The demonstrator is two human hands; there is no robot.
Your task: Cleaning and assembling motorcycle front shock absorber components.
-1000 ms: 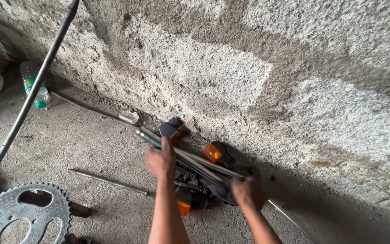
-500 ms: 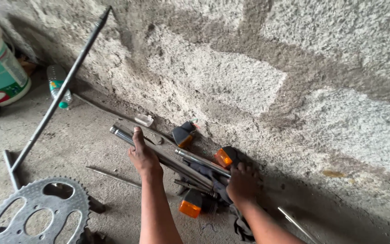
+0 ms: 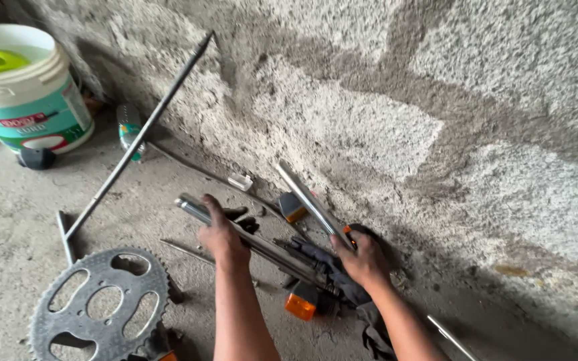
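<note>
Slip risk first: left hand [image 3: 222, 235] is wrapped around a grey metal tube [image 3: 255, 244] that lies slanted across the floor at centre frame, and right hand [image 3: 362, 261] is clamped on the low end of a second shiny tube [image 3: 309, 200] that tilts up toward the wall. Both tubes look smooth and bare, so I'd judge a loose grip lets one roll or drop onto the orange turn-signal lamps [image 3: 300, 305] and the dark bundle of cable [image 3: 329, 271] packed right under them; lens crack or pinched fingers are the likely outcome. Tilted tube could also scrape the wall. Clutter adds snag points: toothed sprocket [image 3: 98, 304] at lower left, just beside the left forearm, teeth exposed; long thin rod [image 3: 138, 137] leaning against the wall at upper left; another thin rod [image 3: 185, 251] flat on the floor close to the left hand. Floor [image 3: 21, 214] is bare dusty concrete, uneven. Wall [image 3: 436, 100] is rough grey render with patchy lighter areas. White plastic bucket [image 3: 25, 90] sits at upper left, small bottle [image 3: 128, 130] beside it.
</note>
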